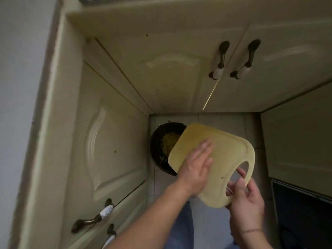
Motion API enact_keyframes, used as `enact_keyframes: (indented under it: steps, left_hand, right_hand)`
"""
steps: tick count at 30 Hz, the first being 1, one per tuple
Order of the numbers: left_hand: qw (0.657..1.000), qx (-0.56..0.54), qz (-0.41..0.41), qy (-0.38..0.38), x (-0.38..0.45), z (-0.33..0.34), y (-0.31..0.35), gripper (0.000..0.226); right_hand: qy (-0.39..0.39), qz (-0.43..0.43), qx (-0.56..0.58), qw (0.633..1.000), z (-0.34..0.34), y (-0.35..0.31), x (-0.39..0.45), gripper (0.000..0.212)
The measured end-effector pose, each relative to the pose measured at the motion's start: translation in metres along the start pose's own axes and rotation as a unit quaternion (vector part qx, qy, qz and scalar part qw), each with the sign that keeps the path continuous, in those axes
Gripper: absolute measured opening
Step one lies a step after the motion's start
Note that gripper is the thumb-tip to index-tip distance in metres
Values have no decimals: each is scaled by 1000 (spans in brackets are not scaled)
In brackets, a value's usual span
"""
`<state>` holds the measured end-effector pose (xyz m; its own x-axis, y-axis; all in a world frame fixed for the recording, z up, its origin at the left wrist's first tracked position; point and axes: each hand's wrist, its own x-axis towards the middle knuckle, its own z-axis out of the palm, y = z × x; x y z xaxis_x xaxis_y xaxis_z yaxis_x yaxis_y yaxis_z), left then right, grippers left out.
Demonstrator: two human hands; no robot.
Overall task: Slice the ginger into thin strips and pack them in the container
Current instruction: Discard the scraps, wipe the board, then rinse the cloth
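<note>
While the right hand [247, 200] grips a yellow cutting board [215, 159] by its handle hole, the left hand [195, 164] lies flat on it, fingers straight. The board tilts over a dark round container [158, 141] on the floor, with yellowish ginger scraps [168, 142] inside.

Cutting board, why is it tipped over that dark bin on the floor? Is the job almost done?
Probably near the end. The cutting board looks bare, with no ginger on it. The right hand grips it by the handle hole, tilting it over the dark bin, while the left hand lies flat on its surface, as if wiping. Yellowish scraps sit in the bin. No packed container is in view, so packing can't be confirmed.
</note>
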<state>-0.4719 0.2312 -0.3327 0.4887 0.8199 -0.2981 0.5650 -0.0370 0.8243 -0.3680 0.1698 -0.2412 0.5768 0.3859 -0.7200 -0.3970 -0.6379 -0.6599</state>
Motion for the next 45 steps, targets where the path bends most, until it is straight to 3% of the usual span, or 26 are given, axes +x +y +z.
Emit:
enact_keyframes:
  steps: [3, 10, 16, 19, 22, 24, 26, 28, 30, 32, 34, 39, 45]
  left_hand:
    - [993, 15, 78, -82, -14, 24, 14, 52]
    - [987, 67, 54, -134, -1, 13, -17, 56]
    - [989, 84, -51, -114, 13, -21, -66, 58]
    - [974, 166, -102, -112, 18, -34, -96, 56]
    - [937, 248, -243, -40, 28, -43, -126, 55]
    - [931, 191, -308, 35, 32, -47, -128, 53]
    - [947, 105, -288, 99, 30, -46, -111, 51]
    - [973, 52, -202, 97, 20, -40, -76, 53]
    - [997, 12, -69, 33, 4, -27, -32, 54]
    - [997, -5, 58, -42, -13, -8, -1, 57]
    - [988, 5, 118, -96, -24, 10, 8, 61]
    - [984, 43, 120, -122, -20, 17, -15, 61]
    - [970, 138, -57, -194, 3, -14, -76, 55]
  right_hand:
    - [1, -4, 6, 1000, 7, 0, 6, 24]
    - [-5, 2, 21, 1000, -1, 4, 5, 25]
    - [-33, -42, 28, 998, -20, -10, -4, 28]
    - [-35, -61, 39, 997, -29, -17, -10, 28]
    - [-8, -74, 12, 997, -33, -21, -10, 28]
    - [4, -73, -11, 997, -30, -19, -6, 28]
    - [-5, -68, -14, 998, -21, -16, -1, 28]
    - [-29, -62, -21, 997, -7, -9, 5, 28]
    - [-42, -52, -19, 998, 6, 0, 12, 27]
    - [-47, -40, -7, 998, 15, 6, 21, 26]
    - [-50, -27, 9, 998, 18, 8, 25, 26]
    - [-50, -31, 19, 998, 8, 5, 21, 26]
    - [-82, -43, 17, 996, -12, -11, 3, 26]
